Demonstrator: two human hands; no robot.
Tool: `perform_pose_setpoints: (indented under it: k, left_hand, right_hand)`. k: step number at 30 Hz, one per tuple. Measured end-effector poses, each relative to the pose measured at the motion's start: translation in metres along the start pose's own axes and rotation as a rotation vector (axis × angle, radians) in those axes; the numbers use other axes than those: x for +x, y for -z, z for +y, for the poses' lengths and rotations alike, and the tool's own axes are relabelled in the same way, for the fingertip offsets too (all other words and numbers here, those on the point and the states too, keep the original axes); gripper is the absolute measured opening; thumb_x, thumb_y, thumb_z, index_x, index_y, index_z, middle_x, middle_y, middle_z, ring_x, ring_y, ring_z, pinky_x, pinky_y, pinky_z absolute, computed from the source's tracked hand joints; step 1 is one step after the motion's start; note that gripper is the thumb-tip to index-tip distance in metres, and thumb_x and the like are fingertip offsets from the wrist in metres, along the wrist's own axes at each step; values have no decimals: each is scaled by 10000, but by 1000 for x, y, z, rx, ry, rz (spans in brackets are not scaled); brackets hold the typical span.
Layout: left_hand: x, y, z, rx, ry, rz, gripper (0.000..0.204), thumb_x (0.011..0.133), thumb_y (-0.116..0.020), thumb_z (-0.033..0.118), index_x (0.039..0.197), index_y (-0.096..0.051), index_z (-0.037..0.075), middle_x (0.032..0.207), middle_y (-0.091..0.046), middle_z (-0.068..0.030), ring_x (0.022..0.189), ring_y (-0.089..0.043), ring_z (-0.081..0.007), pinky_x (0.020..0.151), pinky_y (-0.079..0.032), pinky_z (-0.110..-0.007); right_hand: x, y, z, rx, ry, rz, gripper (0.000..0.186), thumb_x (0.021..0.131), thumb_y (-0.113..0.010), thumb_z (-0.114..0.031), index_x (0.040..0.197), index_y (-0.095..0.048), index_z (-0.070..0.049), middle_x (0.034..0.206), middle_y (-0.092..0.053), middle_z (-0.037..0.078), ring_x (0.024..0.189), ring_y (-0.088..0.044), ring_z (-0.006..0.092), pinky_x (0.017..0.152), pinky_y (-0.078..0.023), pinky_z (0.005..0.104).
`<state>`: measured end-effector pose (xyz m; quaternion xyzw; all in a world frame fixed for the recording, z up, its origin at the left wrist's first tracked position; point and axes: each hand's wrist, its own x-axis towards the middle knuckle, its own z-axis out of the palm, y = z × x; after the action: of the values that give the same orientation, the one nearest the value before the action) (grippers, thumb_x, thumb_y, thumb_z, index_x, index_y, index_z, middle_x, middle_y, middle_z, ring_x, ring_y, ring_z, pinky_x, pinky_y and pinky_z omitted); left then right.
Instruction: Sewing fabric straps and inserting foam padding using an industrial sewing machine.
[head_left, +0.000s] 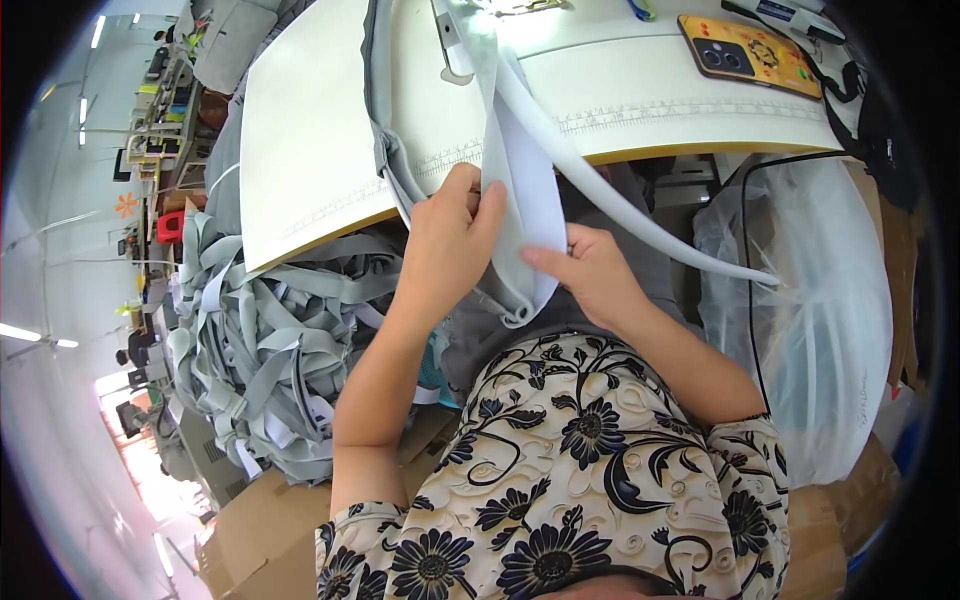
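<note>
A grey fabric strip (pixel 508 215) with a white side piece hangs from the sewing table's front edge, its lower end folded over near my lap. My left hand (pixel 450 235) is closed at the strip's left edge, fingers curled and thumb against it. Lower on the right, my right hand (pixel 590 272) pinches the strip between thumb and fingers, the fingers partly hidden behind it. A narrower grey band (pixel 378 110) runs down the table to the left and passes behind my left hand. A long white tape (pixel 620 205) curves from the table toward the right.
A white sewing table (pixel 310 120) with a printed ruler lies ahead. On it are sewing machine metal parts (pixel 455 60) and a phone in a yellow case (pixel 750 57). Grey strips (pixel 265 350) are heaped at left. A clear plastic bag (pixel 810 330) and black cable (pixel 748 260) are at right.
</note>
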<state>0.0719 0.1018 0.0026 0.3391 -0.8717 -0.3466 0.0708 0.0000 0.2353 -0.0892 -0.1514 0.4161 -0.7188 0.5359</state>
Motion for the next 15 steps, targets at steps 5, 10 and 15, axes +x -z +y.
perform_pose_setpoints:
  k: [5,10,15]
  left_hand:
    - [-12,-4,-7,-104,137,-87,358,859,-694,201,1069,-554,-53,792,-697,-125,654,-630,-110,592,-490,-255]
    - [-21,1,-18,-253,214,-151,397,827,-709,148,1123,-548,-61,867,-707,-98,739,-650,-125,670,-518,-265]
    - [-29,-7,-16,-152,29,-84,343,820,-692,169,1059,-547,-30,845,-700,-146,771,-679,-207,716,-518,-323]
  right_hand:
    - [-20,-11,-61,-1601,36,-308,318,844,-728,-274,1037,-682,-26,789,-668,34,671,-612,167,632,-488,288]
    - [-19,21,-97,-1792,971,276,387,779,-733,-307,1023,-659,-15,741,-638,43,679,-613,218,632,-486,353]
    - [-12,24,-93,-787,-19,-142,199,901,-675,-161,951,-692,31,695,-642,6,629,-580,61,565,-441,227]
